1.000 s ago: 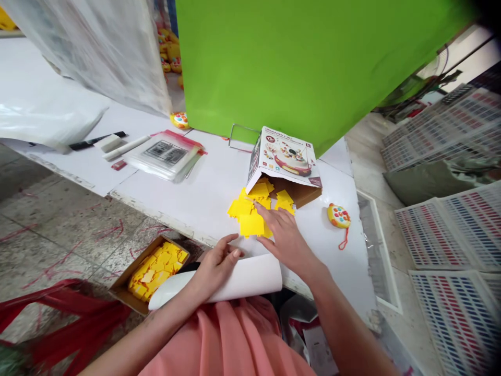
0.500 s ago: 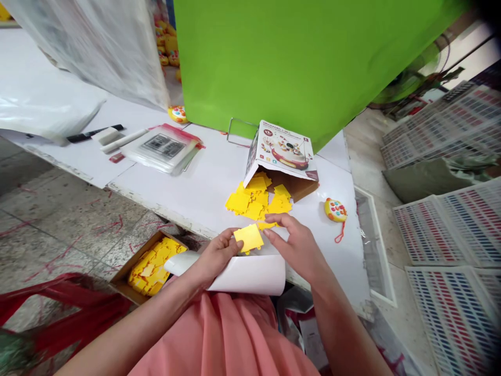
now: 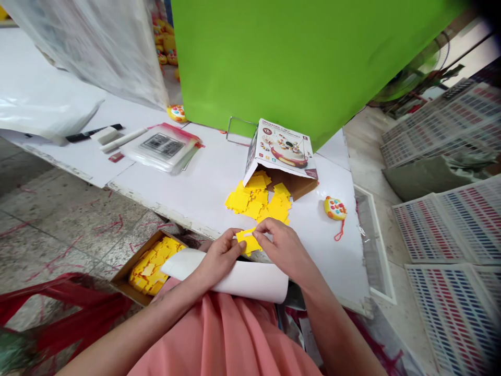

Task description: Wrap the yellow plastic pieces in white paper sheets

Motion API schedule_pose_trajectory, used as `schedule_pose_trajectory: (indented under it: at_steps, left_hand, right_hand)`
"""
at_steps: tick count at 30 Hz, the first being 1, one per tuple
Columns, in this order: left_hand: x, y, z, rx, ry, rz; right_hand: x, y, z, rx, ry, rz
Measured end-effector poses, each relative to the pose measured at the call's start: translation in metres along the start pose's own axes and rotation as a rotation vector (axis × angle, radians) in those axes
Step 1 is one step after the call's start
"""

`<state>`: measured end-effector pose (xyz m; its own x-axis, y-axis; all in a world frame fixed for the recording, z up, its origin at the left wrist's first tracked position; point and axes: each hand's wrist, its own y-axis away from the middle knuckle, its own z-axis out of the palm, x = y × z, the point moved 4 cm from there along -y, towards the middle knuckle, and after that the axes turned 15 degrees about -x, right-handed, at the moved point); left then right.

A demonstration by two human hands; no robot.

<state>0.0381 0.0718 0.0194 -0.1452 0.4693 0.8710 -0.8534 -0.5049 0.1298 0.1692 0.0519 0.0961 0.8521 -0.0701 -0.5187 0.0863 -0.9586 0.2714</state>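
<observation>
My left hand (image 3: 222, 255) pinches the left side of a thin yellow plastic plate (image 3: 246, 245) with small tabs along its edge. Closed at the plate's upper right edge is my right hand (image 3: 279, 245), its thumb and fingertips together. A short white strip (image 3: 249, 234) shows on the plate beside those fingertips; whether it is a separate piece or glare I cannot tell. Just beyond my hands, a pile of similar yellow plates (image 3: 254, 201) spills from the mouth of a printed carton (image 3: 284, 149) lying on its side. A curved white sheet (image 3: 242, 279) lies across my lap under the left forearm.
Below the table edge, at left, is a cardboard box (image 3: 117, 279) of yellow pieces. A round yellow toy (image 3: 335, 208) with a red cord lies at right. Plastic bags (image 3: 162, 149) and a black marker (image 3: 94, 133) are at left. A green panel (image 3: 274, 62) stands behind.
My right hand has moved in from beside the pile to the edge of the held plate, and its fingers have closed. The plate has tilted, and the white strip now shows on it.
</observation>
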Motion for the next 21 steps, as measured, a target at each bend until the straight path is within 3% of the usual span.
schedule_pose_trajectory:
  at_steps: [6,21]
  left_hand:
    - [-0.0016,0.0015,-0.0023,0.029,-0.106,0.017]
    - [-0.0002,0.0009,-0.0023,0.081,-0.101,0.043]
  right_hand:
    - [-0.0005,-0.0013,0.0022,-0.004,0.01,0.002]
    - [-0.0015,-0.0012,0.0064,0.012,0.042,0.013]
